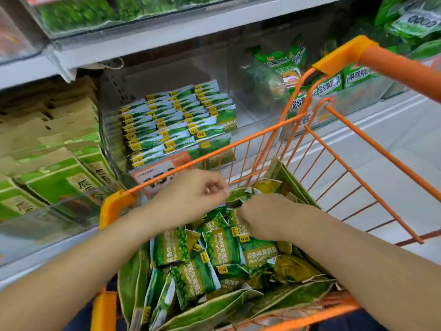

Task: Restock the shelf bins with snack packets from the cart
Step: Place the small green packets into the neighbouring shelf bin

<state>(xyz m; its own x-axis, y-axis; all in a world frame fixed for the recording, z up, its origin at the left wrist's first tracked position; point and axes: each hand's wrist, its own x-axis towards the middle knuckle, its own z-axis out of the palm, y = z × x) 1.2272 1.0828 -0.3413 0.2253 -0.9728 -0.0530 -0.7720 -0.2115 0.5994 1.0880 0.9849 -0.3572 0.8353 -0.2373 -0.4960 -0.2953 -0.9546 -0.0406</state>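
An orange wire cart [362, 185] in front of me holds a green carton full of small green pea snack packets [214, 252]. Both my hands reach into its far end. My left hand [198, 189] has its fingers curled at the edge of a packet [238, 198], and my right hand [260, 213] grips the same bunch of packets from the right. Behind the cart, a clear shelf bin [112, 111] holds neat rows of the same packets [176, 120] standing on edge.
Left of that bin, green and brown boxes [55, 163] fill another clear bin. To the right, a bin holds larger green bags [281, 70]. A white shelf board [167, 34] runs above. An orange price tag [162, 170] hangs at the bin's front.
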